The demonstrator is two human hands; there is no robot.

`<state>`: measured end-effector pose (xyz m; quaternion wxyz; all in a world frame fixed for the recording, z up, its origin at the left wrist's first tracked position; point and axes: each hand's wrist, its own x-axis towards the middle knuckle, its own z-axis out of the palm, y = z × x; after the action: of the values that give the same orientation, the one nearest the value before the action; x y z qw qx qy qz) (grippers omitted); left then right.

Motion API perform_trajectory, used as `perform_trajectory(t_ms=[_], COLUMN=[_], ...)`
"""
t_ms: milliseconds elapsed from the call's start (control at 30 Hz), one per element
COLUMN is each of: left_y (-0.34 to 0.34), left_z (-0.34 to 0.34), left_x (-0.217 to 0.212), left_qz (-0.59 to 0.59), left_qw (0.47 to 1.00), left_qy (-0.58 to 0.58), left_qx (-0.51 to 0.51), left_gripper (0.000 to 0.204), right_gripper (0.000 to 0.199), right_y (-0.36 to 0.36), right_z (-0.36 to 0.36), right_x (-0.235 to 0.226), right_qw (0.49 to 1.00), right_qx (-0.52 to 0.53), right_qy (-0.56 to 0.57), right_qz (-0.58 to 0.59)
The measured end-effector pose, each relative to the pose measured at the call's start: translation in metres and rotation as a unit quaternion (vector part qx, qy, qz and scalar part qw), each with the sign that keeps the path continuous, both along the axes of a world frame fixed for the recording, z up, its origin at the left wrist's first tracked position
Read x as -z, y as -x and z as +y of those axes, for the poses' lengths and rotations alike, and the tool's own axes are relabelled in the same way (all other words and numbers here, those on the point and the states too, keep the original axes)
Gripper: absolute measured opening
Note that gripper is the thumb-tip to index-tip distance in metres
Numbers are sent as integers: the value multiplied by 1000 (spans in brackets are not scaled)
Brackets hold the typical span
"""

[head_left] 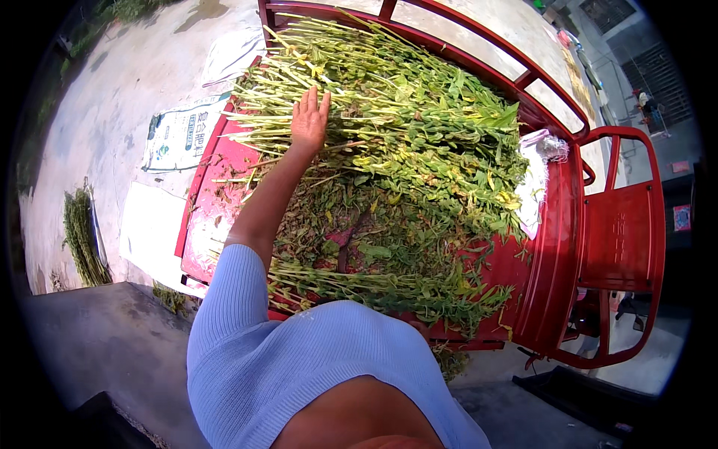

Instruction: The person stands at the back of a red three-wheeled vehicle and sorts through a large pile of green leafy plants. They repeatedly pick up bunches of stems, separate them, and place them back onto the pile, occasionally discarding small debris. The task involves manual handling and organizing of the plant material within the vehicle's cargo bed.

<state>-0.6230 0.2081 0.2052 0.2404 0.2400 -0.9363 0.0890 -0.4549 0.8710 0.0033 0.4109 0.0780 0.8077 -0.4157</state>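
A thick layer of cut leafy green stalks (419,105) covers the far part of a red cargo bed (542,277), pale stem ends to the left and leafy tops to the right. My left hand (310,121) is stretched out over the stem side, fingers apart and nothing in them. It is over or against the stalks; I cannot tell how firmly it touches. A thinner row of stalks (389,288) lies along the near edge of the bed, by my body. Between the two lie loose leaves and plant bits (404,232). My right hand does not show.
Red rails (479,22) bound the bed's far side, and a red seat-back frame (617,239) rises at its right. A white sack (532,183) is tucked by the right stalk ends. Printed sacks (179,135) and a stalk bundle (82,236) lie on the concrete at left.
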Motion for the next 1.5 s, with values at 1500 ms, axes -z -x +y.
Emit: perform_trajectory(t_ms=[1500], left_y=[-232], left_z=[110], left_x=[2], left_qz=[-120], left_qw=[675], left_qy=[-708], left_qx=[169], left_gripper=[26], right_gripper=[25], right_y=[63], right_z=[-309], right_x=[-143], right_qw=[847], right_qx=[232], right_qy=[453], right_qz=[-151])
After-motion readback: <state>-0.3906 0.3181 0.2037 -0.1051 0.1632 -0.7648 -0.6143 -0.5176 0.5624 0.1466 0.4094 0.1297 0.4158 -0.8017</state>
